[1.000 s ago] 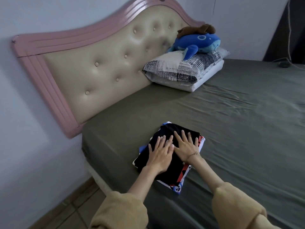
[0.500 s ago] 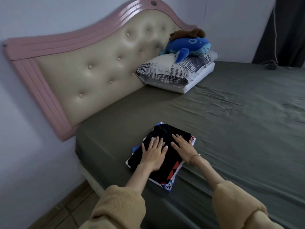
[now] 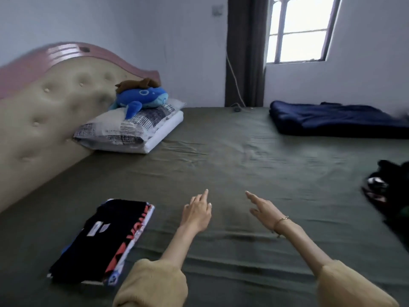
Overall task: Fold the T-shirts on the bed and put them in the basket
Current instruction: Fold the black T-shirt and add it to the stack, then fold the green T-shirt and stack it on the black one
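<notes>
A stack of folded T-shirts [image 3: 104, 238], black on top with red, white and blue edges showing, lies on the olive bed sheet [image 3: 232, 165] at the lower left. My left hand [image 3: 197, 212] hovers over the sheet to the right of the stack, fingers straight and holding nothing. My right hand [image 3: 264, 210] reaches out further right, flat and empty, with a thin bracelet at the wrist. A crumpled dark garment pile [image 3: 389, 191] lies at the right edge of the bed. No basket is in view.
A padded headboard with pink trim [image 3: 44, 111] runs along the left. Pillows [image 3: 132, 131] carry a blue plush whale [image 3: 141, 99]. A folded navy blanket [image 3: 336, 119] lies at the far right. A window [image 3: 298, 29] and dark curtain [image 3: 244, 52] stand behind.
Both hands have lifted off the folded stack and moved right over the bare sheet. The view has swung right, showing the blanket, window and dark garment pile.
</notes>
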Tool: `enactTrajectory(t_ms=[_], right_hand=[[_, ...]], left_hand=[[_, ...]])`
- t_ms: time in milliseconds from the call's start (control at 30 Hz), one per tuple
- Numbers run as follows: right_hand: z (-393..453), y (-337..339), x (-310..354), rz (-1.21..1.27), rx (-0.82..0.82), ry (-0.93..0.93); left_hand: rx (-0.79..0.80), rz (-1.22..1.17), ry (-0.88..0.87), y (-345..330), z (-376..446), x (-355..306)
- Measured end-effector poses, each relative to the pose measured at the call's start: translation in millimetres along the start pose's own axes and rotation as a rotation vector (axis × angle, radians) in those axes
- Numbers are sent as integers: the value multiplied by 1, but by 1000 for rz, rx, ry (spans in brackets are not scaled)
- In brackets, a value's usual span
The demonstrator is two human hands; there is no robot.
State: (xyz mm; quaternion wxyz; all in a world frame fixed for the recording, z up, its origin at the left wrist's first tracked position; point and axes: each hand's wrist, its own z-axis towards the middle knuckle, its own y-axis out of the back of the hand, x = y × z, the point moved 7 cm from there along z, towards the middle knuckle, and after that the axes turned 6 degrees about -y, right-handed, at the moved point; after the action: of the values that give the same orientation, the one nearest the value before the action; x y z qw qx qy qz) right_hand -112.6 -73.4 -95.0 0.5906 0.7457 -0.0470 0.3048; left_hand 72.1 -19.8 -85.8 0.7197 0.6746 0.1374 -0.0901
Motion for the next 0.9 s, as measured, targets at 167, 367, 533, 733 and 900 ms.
enactTrajectory(t_ms=[167,367,533,733,900], right_hand=[[-72,95,-148,-30,-145,-229],[-155,172,-275,-84,-336,-457],[-212,210,-354,-159,-526,-694],[-236,188,-417,-87,-412,-843],[-240,191,-424,-152,-573,-765]], left_hand=[[110,-53,-191,-43,30,-166],[240,-126,-368,-109,54,-314],[355,-218,-482,-158,53,-404],[400,-272,-643,-198,40,-478],[452,-291,-726,-220,16,-520]])
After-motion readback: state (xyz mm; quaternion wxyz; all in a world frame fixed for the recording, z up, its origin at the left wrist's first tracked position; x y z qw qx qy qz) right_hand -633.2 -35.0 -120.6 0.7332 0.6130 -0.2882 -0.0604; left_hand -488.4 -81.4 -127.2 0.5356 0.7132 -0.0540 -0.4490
